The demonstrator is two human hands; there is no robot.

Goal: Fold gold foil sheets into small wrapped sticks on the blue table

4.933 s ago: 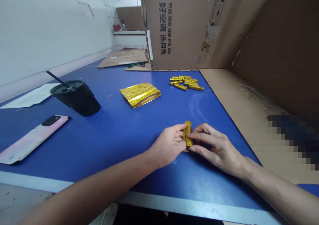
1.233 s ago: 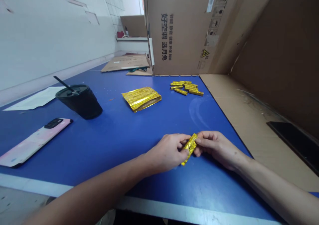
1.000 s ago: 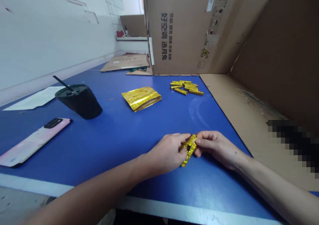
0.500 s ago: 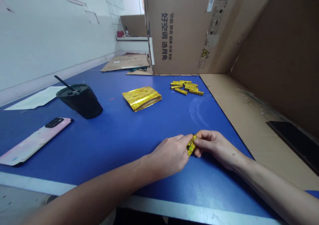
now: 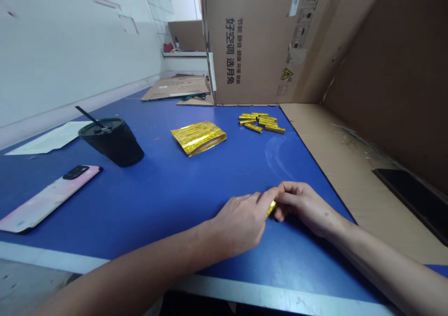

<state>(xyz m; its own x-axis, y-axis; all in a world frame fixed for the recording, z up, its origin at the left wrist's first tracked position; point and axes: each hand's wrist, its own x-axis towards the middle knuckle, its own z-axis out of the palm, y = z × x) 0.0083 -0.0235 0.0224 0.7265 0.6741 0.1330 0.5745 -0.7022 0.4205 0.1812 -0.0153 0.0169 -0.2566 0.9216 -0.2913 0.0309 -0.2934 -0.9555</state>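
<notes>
Between my two hands is a small strip of shiny gold foil paper (image 5: 270, 208), folded narrow and mostly covered by my fingers. My left hand (image 5: 243, 220) is closed on it from the left, the index finger lying along its top. On the other side, my right hand (image 5: 297, 201) pinches the strip between thumb and fingers. Beyond the hands lies a stack of flat gold foil paper sheets (image 5: 199, 137). Farther right, several narrow folded gold foil pieces (image 5: 262, 122) rest in a loose pile.
To the left stand a dark cup with a straw (image 5: 117, 143) and a phone in a pink case (image 5: 49, 199), both on the blue table (image 5: 157, 190). A large cardboard box (image 5: 259, 45) rises at the back. A dark flat object (image 5: 409, 204) lies at right.
My left fingers have moved up and right over the gold foil strip, so less of it shows. My right hand stays nearly in place, still pinching.
</notes>
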